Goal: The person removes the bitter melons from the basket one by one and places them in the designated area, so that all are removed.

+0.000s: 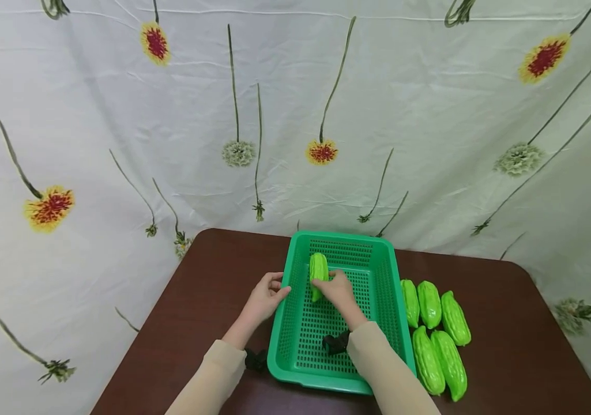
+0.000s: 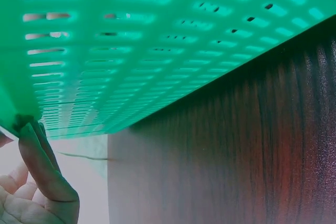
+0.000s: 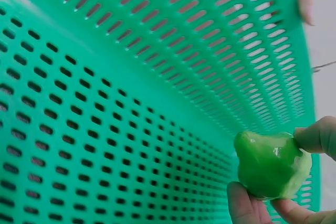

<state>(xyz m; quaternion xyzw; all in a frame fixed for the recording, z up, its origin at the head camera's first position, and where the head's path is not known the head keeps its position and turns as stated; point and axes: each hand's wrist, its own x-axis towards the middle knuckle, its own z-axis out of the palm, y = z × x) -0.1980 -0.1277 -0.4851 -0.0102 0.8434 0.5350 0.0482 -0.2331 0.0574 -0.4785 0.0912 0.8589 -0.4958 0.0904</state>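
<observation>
A green plastic basket (image 1: 396,276) with slotted walls and floor stands on the table. Inside its left half, my right hand (image 1: 338,292) pinches a bright green bitter melon (image 1: 318,267) between thumb and fingers. The right wrist view shows the melon's rounded end (image 3: 273,163) between the fingertips, close to the slotted wall. My left hand (image 1: 263,298) holds the basket's left rim, thumb at the top edge and fingers outside. From the left wrist, those bent fingers (image 2: 44,169) appear under the rim beside the outer wall (image 2: 121,72).
Several more bitter melons (image 1: 429,304) lie in two rows on the table just right of the basket. The dark brown tabletop (image 1: 170,346) reaches back to a pale flower-printed cloth (image 1: 285,115) hanging behind it.
</observation>
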